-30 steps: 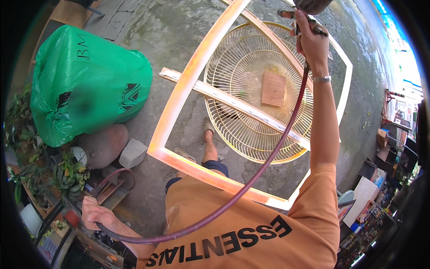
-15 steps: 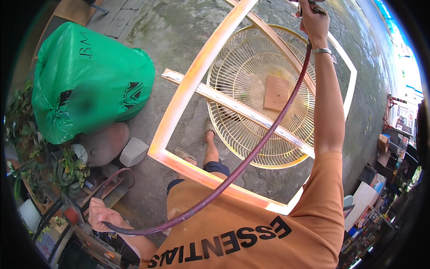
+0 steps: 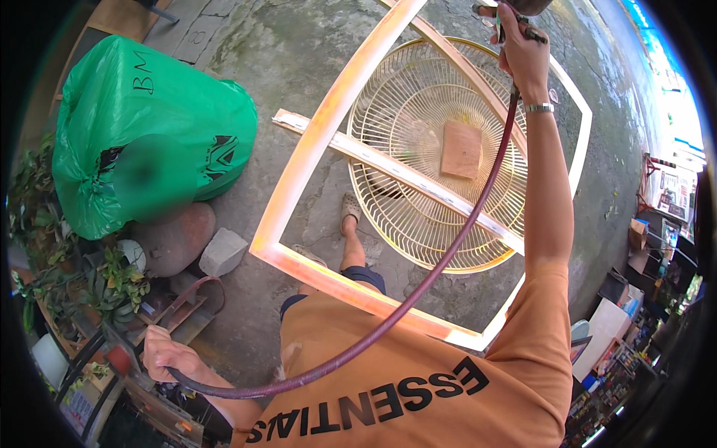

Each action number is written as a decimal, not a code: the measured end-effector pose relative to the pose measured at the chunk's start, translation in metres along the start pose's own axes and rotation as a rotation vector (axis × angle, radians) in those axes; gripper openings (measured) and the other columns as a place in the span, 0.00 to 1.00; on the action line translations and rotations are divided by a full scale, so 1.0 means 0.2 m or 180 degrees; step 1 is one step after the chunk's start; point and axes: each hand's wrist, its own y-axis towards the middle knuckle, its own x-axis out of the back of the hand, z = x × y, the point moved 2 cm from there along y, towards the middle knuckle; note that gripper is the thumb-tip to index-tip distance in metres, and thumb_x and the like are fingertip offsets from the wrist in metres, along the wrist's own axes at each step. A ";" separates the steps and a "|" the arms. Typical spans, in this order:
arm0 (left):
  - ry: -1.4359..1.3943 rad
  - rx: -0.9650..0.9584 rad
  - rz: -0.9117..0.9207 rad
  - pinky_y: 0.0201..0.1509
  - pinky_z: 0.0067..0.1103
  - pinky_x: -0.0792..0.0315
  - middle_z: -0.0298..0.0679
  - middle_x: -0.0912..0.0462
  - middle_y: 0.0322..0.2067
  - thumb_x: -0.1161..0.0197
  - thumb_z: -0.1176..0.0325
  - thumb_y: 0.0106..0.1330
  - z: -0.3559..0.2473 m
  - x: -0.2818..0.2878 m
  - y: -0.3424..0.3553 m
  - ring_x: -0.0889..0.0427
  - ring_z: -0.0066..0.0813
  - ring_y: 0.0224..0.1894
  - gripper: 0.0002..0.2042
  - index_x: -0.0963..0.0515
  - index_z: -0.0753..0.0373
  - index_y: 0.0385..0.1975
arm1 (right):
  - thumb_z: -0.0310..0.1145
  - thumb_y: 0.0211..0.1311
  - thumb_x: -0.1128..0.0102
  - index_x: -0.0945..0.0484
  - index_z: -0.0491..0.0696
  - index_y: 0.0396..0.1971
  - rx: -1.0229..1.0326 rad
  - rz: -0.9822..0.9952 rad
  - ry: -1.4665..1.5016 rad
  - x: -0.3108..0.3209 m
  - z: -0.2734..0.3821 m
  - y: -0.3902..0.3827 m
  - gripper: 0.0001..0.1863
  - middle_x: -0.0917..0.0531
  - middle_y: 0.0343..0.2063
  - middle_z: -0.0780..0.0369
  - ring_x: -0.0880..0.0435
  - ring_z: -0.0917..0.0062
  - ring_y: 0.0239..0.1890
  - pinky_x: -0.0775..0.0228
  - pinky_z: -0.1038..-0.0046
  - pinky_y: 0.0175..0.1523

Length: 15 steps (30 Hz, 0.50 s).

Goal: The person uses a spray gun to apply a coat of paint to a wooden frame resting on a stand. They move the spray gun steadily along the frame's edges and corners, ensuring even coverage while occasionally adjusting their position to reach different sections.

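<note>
At the top right my right hand (image 3: 525,60) is closed round the handle of a spray gun (image 3: 532,7), whose dark cup is cut off by the upper edge. A dark red hose (image 3: 455,250) runs from the gun's handle down across my body. Low on the left, my left hand (image 3: 170,355) grips this hose in a fist. Between my arms lies a large rectangular wooden frame (image 3: 327,119), patchy white and orange. It rests on wooden strips (image 3: 407,183) over a round wire fan guard (image 3: 418,104) with a square wooden plate (image 3: 461,149) at its middle.
A full green plastic bag (image 3: 172,97) stands at the left, near a grey stone block (image 3: 224,252) and potted plants (image 3: 112,287). My feet stand on rough concrete (image 3: 299,56) by the frame's near side. Cluttered goods (image 3: 620,340) line the right.
My right hand has shifted slightly down, bringing more of the spray gun's cup into view. The hose sags a little lower; my left hand stays nearly in place on it.
</note>
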 end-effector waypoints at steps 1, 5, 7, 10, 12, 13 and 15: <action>-0.0091 0.0031 0.0022 0.23 0.24 0.53 0.33 0.46 0.14 0.54 0.53 0.78 0.01 0.01 0.01 0.47 0.25 0.17 0.27 0.42 0.61 0.14 | 0.46 0.69 0.41 0.11 0.49 0.33 -0.0223 0.0091 -0.0056 0.03 0.06 -0.07 0.17 0.26 0.12 0.68 0.33 0.85 0.10 0.43 0.78 0.15; -0.0367 0.0070 -0.0037 0.25 0.25 0.52 0.33 0.46 0.15 0.55 0.52 0.78 0.10 0.07 -0.01 0.47 0.25 0.18 0.27 0.42 0.61 0.15 | 0.50 0.72 0.44 0.11 0.50 0.37 0.0007 0.0475 -0.0047 0.06 0.05 -0.23 0.20 0.21 0.15 0.69 0.33 0.90 0.07 0.47 0.83 0.12; -0.0458 0.0154 -0.0208 0.26 0.25 0.52 0.33 0.47 0.15 0.56 0.52 0.78 0.09 0.07 0.00 0.47 0.25 0.19 0.27 0.42 0.61 0.15 | 0.49 0.72 0.44 0.11 0.49 0.34 -0.0094 0.0505 -0.0121 0.08 0.04 -0.29 0.20 0.22 0.14 0.70 0.33 0.90 0.07 0.47 0.83 0.12; -0.0563 0.0115 -0.0130 0.26 0.25 0.53 0.32 0.47 0.16 0.57 0.51 0.79 0.12 0.09 0.00 0.48 0.25 0.19 0.27 0.42 0.61 0.15 | 0.48 0.70 0.40 0.14 0.44 0.26 -0.0181 0.0535 0.0009 0.08 0.11 -0.38 0.22 0.23 0.12 0.68 0.33 0.88 0.07 0.46 0.82 0.12; -0.0640 0.0097 -0.0084 0.26 0.25 0.53 0.32 0.47 0.16 0.58 0.50 0.79 0.14 0.12 -0.01 0.49 0.25 0.19 0.28 0.42 0.60 0.15 | 0.47 0.67 0.36 0.16 0.43 0.21 -0.0287 0.0552 0.0027 0.09 0.17 -0.44 0.22 0.22 0.12 0.67 0.31 0.86 0.07 0.44 0.81 0.12; -0.0685 0.0089 -0.0064 0.26 0.25 0.53 0.32 0.47 0.16 0.58 0.49 0.79 0.15 0.12 -0.01 0.49 0.24 0.20 0.28 0.42 0.60 0.15 | 0.45 0.68 0.37 0.14 0.43 0.26 -0.0306 0.0612 0.0004 0.08 0.21 -0.47 0.19 0.22 0.12 0.67 0.31 0.87 0.07 0.44 0.82 0.12; -0.0700 0.0110 -0.0103 0.27 0.25 0.53 0.31 0.48 0.16 0.59 0.48 0.78 0.17 0.14 -0.02 0.49 0.25 0.20 0.28 0.42 0.60 0.15 | 0.44 0.69 0.38 0.13 0.44 0.31 -0.0310 0.0722 0.0200 0.08 0.23 -0.53 0.17 0.21 0.13 0.68 0.31 0.88 0.07 0.45 0.82 0.12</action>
